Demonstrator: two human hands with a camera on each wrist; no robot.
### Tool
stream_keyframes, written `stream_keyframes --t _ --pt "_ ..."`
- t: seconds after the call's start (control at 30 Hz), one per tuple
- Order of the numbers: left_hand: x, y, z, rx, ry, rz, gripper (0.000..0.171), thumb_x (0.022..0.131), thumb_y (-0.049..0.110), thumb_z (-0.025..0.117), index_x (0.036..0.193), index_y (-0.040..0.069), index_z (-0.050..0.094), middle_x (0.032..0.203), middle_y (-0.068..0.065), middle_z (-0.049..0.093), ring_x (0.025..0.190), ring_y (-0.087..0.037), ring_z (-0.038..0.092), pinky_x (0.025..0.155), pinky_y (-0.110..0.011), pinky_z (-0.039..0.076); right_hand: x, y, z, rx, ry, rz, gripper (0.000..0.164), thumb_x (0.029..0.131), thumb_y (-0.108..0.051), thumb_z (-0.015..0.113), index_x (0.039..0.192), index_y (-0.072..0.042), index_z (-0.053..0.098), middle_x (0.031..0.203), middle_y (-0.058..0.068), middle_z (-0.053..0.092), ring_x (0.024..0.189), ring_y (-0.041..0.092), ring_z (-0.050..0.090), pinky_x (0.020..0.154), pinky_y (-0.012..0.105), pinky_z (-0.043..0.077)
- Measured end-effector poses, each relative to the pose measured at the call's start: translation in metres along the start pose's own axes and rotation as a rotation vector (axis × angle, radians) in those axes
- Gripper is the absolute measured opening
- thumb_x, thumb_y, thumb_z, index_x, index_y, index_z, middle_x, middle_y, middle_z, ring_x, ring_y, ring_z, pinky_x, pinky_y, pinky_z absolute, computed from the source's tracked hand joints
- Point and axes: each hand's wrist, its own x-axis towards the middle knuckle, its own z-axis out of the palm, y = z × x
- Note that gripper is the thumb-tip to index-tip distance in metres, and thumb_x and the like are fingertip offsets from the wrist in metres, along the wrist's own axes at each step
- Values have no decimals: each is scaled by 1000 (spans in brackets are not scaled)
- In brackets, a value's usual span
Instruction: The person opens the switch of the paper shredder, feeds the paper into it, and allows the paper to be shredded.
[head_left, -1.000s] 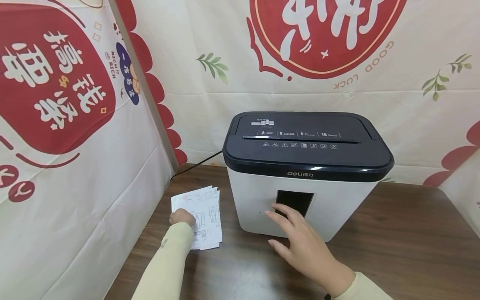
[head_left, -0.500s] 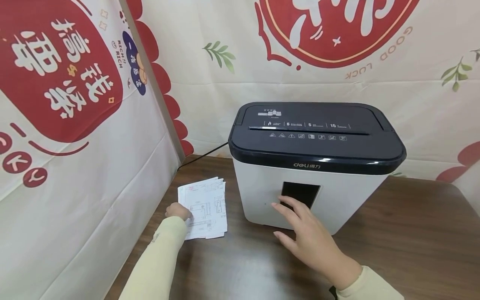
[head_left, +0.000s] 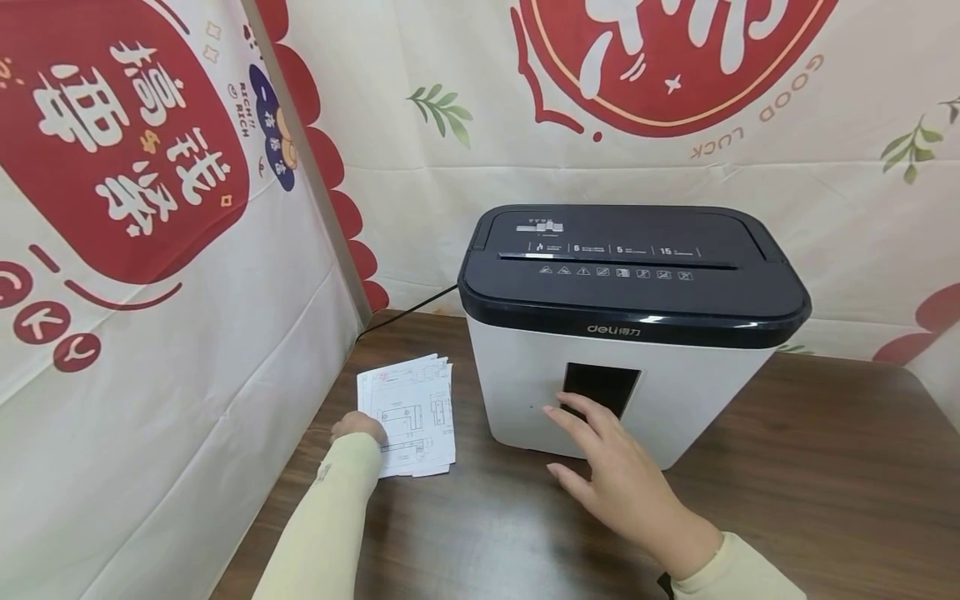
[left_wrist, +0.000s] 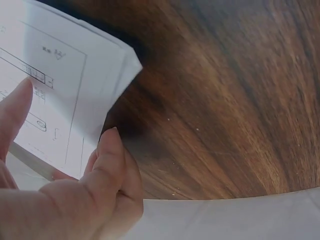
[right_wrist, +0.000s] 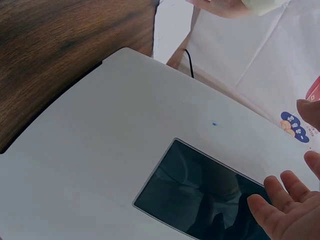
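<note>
On the worktop (head_left: 465, 542), papers (head_left: 416, 392) are set at nine o'clock from the shredder (head_left: 630, 308), which is backed by a cloth (head_left: 637, 175) at twelve; the right hand (head_left: 618, 475) is held at its six, the left hand (head_left: 359, 425) at the papers' nine.

Behind a wood-grained table (head_left: 840, 467) hangs white cloth (head_left: 420, 208) with leaf sprigs (head_left: 441, 111) and a cropped, seemingly round red emblem (head_left: 675, 71).

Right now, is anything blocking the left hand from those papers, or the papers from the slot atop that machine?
Nothing visible does. The left hand grips the papers by their edge. Nothing covers the slot; the right hand is lower down, in front of the window of the machine.
</note>
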Motion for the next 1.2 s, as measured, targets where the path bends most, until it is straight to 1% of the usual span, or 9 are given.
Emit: stream_keyframes --t 0.07,0.2,0.4,0.53,0.67,0.8,0.9,1.07,1.2 --pt "-3 2 0 -4 1 -11 44 80 14 70 107 -18 56 101 -30 53 100 -40 52 90 -48 44 0 0 0 0 -1 3 71 70 -17 87 133 -11 54 136 12 49 119 31 53 82 45 54" --pt "-5 2 -1 -45 5 -26 41 81 13 70 105 -16 58 97 -28 53 95 -37 52 83 -46 47 0 -1 -1 0 -6 10 71 70 -17 87 132 -11 54 136 12 50 119 31 53 81 45 54" --pt "1 -3 3 -90 19 -39 34 79 13 70 99 -13 60 86 -24 55 83 -32 56 71 -40 50 -1 0 1 5 -6 16 70 69 -17 87 131 -10 55 135 12 50 119 31 53 82 46 53" --pt "2 -8 3 -128 7 -38 37 78 12 72 100 -14 60 86 -24 55 80 -33 57 69 -40 51 -1 0 1 8 -7 16 70 70 -16 87 131 -10 55 135 12 50 119 31 53 83 47 53" --pt "2 -15 3 -220 -22 -44 43 77 11 76 107 -15 58 91 -26 56 85 -35 59 72 -43 52 -2 0 1 8 -10 22 70 70 -16 87 132 -11 55 135 12 50 119 31 53 83 47 53" --pt "6 -23 3 -303 -57 -40 49 78 8 76 114 -16 54 101 -29 59 95 -40 60 82 -49 51 -3 0 0 6 -13 22 71 70 -16 87 132 -10 54 135 12 50 120 31 53 83 47 53" --pt "12 -27 3 -329 -76 -25 51 79 8 76 116 -19 52 107 -32 58 101 -43 59 89 -50 50 -3 0 0 2 -11 18 71 70 -16 87 132 -10 54 135 12 50 119 31 53 83 47 53" --pt "18 -31 4 -293 -81 11 53 80 10 76 116 -20 51 106 -32 59 102 -43 60 89 -48 50 -3 0 0 0 -12 19 71 70 -16 87 132 -9 54 135 13 50 118 32 54 83 47 53" --pt "18 -32 4 -256 -69 32 52 82 12 74 116 -20 51 104 -32 59 101 -43 61 88 -48 51 -3 -1 0 1 -11 19 70 70 -15 87 132 -9 55 135 13 50 118 32 54 82 47 53"
